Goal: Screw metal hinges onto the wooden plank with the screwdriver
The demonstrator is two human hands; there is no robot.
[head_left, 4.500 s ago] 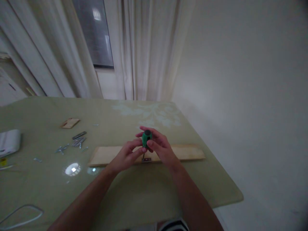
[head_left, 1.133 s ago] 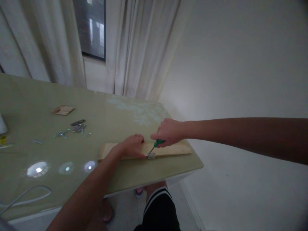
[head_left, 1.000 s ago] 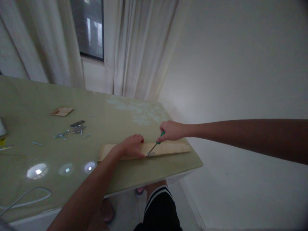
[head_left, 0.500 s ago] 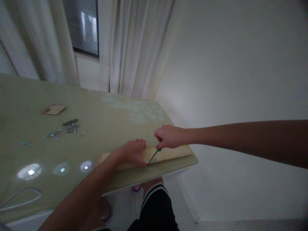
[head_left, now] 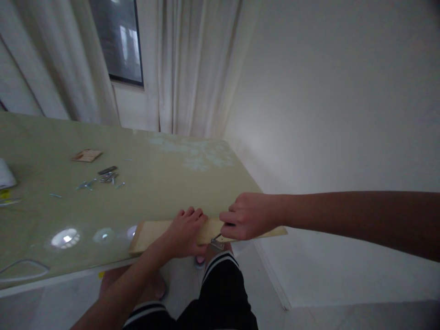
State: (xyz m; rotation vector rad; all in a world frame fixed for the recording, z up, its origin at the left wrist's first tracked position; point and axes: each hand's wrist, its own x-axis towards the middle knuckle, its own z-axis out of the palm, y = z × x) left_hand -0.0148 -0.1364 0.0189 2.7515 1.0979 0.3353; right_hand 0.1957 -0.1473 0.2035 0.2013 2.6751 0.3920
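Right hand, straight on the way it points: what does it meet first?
Probably the left hand, flat on the wooden board. The right hand, closed on a screwdriver, points left along the board toward it; depth is unclear.

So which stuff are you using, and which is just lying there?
In use: wooden board, held by left hand; screwdriver, in right hand; small metal plate at its tip.
Lying about: loose screws, small wood piece, white cable, all on the table.

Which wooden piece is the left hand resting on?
The long plank at the table's near edge, under the left hand, where the right hand holds a screwdriver. The small wooden piece lies far off, beyond the loose screws.
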